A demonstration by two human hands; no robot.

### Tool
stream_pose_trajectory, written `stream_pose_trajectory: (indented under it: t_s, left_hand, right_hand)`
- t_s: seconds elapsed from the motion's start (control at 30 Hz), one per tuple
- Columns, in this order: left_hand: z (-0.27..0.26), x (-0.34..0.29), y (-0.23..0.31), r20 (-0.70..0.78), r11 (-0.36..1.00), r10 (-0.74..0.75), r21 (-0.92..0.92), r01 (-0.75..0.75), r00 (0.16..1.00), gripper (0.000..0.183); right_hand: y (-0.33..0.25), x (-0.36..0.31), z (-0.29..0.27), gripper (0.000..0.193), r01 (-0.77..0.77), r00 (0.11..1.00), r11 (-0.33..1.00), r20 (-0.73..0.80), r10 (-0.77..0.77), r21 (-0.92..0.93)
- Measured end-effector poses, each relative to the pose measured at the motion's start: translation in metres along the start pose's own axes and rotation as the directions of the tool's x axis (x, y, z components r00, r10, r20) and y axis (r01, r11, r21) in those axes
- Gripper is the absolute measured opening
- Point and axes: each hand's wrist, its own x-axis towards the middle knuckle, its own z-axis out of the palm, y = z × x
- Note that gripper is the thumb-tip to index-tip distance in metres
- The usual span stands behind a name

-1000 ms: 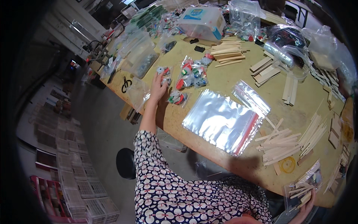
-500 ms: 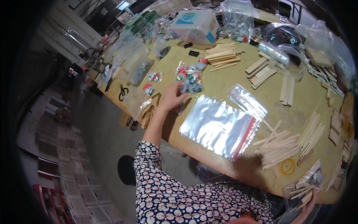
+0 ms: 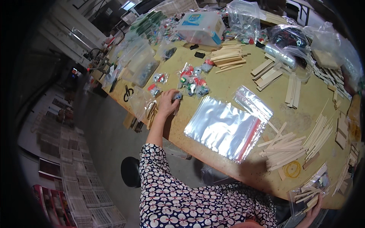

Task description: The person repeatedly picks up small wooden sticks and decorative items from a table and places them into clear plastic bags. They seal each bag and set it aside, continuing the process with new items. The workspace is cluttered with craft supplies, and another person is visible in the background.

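My left hand (image 3: 166, 104) is closed on a small bluish packet (image 3: 177, 96) near the table's left edge. Just beyond it lies a pile of small clear packets (image 3: 193, 80) with red, green and blue parts. Two similar packets (image 3: 154, 90) rest close by on the left. At the lower right, my right hand (image 3: 315, 207) grips a clear plastic bag (image 3: 294, 195) by its side. Wooden sticks (image 3: 308, 195) and some small coloured parts show inside it. A stack of clear zip bags (image 3: 222, 127) with a red strip lies flat between my hands.
Loose wooden sticks (image 3: 285, 150) and a yellow rubber band coil (image 3: 292, 169) lie near the bag. Bundles of wood strips (image 3: 228, 57) sit farther back. A lidded plastic box (image 3: 200, 28) stands at the far side. Black scissors (image 3: 128, 93) lie by the left edge.
My left hand has drawn back from the packet pile toward the left and nearer to me, bringing a small bluish packet along. My right hand stays with the bag.
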Motion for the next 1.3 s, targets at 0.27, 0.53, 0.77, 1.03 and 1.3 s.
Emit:
stream_pose_trajectory:
  t_s: [0.27,0.53,0.77,1.03,1.3]
  left_hand:
    - [0.013,0.055,0.017,-0.092,0.993,0.110,-0.039,-0.114,0.990,0.041]
    - [0.075,0.125,-0.037,0.188,0.987,-0.089,-0.115,0.112,0.978,0.049]
    - [0.066,0.112,-0.052,0.156,0.968,-0.247,0.084,0.237,0.956,0.050]
    - [0.063,0.084,0.051,-0.037,0.997,0.080,0.023,-0.080,0.996,0.053]
    - [0.093,0.079,0.018,0.191,0.968,0.143,0.177,-0.178,0.971,0.044]
  right_hand:
    - [0.004,-0.008,0.000,0.032,0.058,0.993,0.998,-0.107,-0.059,-0.018]
    - [0.004,0.009,-0.024,0.031,0.046,0.992,0.998,-0.115,-0.049,-0.035]
    - [0.009,0.022,-0.056,0.031,0.114,0.971,0.989,-0.199,-0.130,-0.089]
    - [0.006,0.002,0.003,0.033,0.133,0.972,0.986,-0.183,-0.150,-0.102]
    - [0.018,0.000,-0.005,0.042,0.146,0.979,0.983,-0.127,-0.160,-0.108]
